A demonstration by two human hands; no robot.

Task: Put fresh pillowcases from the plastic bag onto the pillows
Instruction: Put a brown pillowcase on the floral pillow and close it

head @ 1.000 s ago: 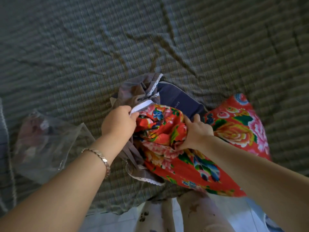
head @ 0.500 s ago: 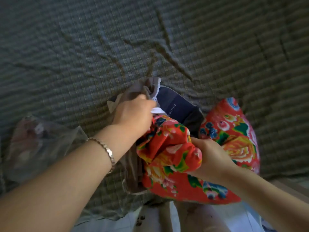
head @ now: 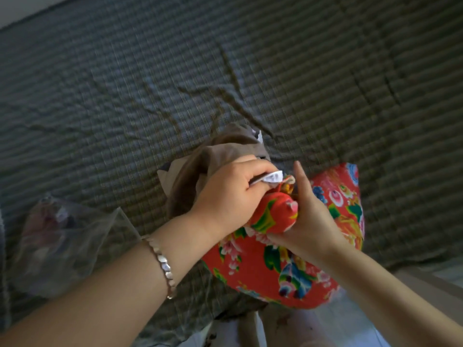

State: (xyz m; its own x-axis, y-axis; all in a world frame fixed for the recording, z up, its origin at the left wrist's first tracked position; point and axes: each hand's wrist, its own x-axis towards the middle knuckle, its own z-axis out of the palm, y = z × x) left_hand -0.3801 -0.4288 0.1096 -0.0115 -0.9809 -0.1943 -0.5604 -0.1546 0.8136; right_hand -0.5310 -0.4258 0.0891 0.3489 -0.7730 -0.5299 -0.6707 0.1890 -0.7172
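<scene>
A red floral pillow (head: pixel 288 269) lies at the near edge of the bed. A grey-brown pillowcase (head: pixel 215 156) with white trim is bunched over its far end. My left hand (head: pixel 230 196) grips the pillowcase edge, its white trim showing between the fingers. My right hand (head: pixel 305 216) squeezes a bunched corner of the red pillow, with the forefinger stretched out towards the pillowcase. The two hands touch above the pillow. The dark blue fabric seen before is hidden.
A clear plastic bag (head: pixel 62 241) lies crumpled on the bed at the left. The bed is covered with a grey-green checked sheet (head: pixel 250 71), wrinkled near the middle. Pale floor (head: pixel 350 329) shows below the bed's edge.
My left hand has pulled the pillowcase further over the pillow's end, covering the dark blue fabric. My right hand has bunched the pillow's corner tighter and moved up to meet the left hand.
</scene>
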